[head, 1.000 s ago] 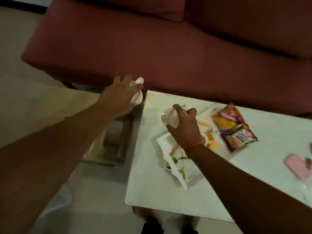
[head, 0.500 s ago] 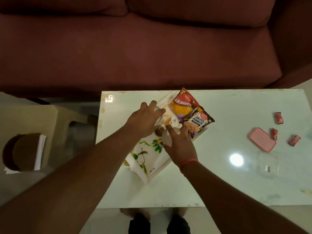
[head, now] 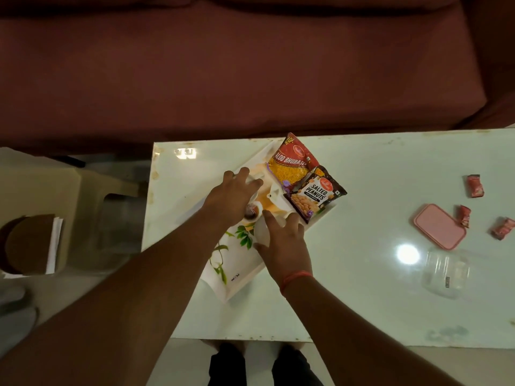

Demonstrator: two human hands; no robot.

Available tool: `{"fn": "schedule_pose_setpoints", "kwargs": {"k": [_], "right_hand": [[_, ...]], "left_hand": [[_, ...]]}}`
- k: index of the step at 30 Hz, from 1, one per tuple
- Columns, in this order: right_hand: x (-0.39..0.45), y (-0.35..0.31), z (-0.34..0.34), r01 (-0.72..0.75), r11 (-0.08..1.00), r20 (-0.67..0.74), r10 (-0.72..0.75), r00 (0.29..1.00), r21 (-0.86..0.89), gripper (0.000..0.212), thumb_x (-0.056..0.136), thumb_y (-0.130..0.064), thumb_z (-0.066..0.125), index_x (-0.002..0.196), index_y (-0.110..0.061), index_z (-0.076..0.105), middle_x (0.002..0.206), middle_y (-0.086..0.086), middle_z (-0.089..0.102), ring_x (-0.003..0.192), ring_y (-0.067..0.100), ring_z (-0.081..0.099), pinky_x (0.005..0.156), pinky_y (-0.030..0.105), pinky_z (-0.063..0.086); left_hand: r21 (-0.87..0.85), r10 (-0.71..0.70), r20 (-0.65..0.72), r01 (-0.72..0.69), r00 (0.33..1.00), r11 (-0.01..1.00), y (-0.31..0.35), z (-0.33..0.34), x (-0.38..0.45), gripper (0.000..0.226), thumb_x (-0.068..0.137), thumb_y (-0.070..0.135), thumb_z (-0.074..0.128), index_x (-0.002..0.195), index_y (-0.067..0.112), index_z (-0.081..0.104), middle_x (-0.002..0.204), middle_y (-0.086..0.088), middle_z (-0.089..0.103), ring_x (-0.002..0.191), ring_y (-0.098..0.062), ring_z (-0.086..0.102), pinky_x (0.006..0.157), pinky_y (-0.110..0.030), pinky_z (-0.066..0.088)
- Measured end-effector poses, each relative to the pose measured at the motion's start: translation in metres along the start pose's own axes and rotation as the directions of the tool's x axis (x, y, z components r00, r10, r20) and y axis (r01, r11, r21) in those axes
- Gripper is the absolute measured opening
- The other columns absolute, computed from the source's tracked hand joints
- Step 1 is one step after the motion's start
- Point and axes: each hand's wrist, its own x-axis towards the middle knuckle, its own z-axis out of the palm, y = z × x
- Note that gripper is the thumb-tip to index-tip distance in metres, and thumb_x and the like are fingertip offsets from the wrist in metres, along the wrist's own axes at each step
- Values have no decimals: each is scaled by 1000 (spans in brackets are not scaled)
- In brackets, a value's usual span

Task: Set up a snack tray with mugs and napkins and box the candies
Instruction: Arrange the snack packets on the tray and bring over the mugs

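A white tray (head: 237, 263) with a leaf print lies at an angle on the left part of the white table (head: 362, 302). My left hand (head: 231, 199) grips a white mug (head: 254, 181) from above, over the tray's middle. My right hand (head: 281, 240) holds a second white mug (head: 262, 232) at the tray's near right edge. Two snack packets, an orange-red one (head: 291, 165) and a salted peanuts one (head: 315, 195), rest on the tray's far end. Three red wrapped candies (head: 474, 185) (head: 464, 215) (head: 503, 228) lie at the right, beside a pink lid (head: 439, 229) and a clear box (head: 446, 274).
A dark red sofa (head: 250, 65) runs along the table's far side. Left of the table stands a beige stool (head: 55, 185), with a brown round thing (head: 28, 246) on white sheets (head: 55, 243) next to it. My feet (head: 264, 366) show below the table's near edge.
The view has swung right. My left hand carried its mug from beside the table over to the tray. My right hand moved its mug toward the tray's near right edge.
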Motion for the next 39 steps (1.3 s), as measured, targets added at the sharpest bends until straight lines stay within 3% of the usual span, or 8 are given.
{"fn": "schedule_pose_setpoints", "kwargs": {"k": [8,29,35,39], "right_hand": [[0,-2,5,2,1000,-18,-2,1000,16,79,81,-44,74,145,-40,28,135,11,28,124,34,39,95,45,52],[-2,-5,8,22,1000,-6,-22,1000,-15,82,83,-41,74,150,-40,28,139,14,29,125,36,40,99,49,49],[-4,-7,7,14,1000,14,-14,1000,-15,86,82,-40,74,151,-40,23,140,14,28,128,36,38,102,49,47],[-14,-10,-5,-18,1000,-23,18,1000,-8,103,75,-49,79,154,-36,15,143,15,32,130,38,39,99,51,47]], "left_hand": [[-42,-19,-18,19,1000,999,-6,10,2,78,82,13,73,146,30,33,153,-8,25,133,-33,33,87,-39,56],[-49,-25,-36,24,999,999,-13,14,-14,82,83,10,74,149,31,30,157,-9,21,140,-34,28,93,-39,53],[13,18,-44,-17,999,1000,-22,20,-17,94,86,27,72,156,35,9,165,-11,2,150,-38,10,115,-51,33],[-50,-45,-143,38,989,998,-42,30,-41,91,89,43,65,156,28,5,165,-14,1,150,-39,7,119,-56,22]]}}
